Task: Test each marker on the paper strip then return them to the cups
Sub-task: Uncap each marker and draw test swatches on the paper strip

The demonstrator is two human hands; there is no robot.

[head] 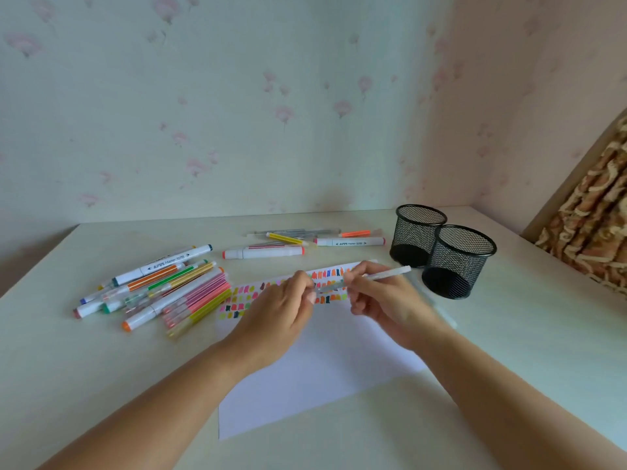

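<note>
Head view, single, wide-angle: worn on the person, facing forward and down, close over desk (101, 351); far wall fills upper frame.

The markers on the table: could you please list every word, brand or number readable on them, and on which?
"Marker": on the right white marker, beside the mesh cups; brand word before and digits after are blurred.
"Marker": on the left white marker, in the pile; the rest is blurred.
The clear pen, striped pens, paper: no readable text.
</note>
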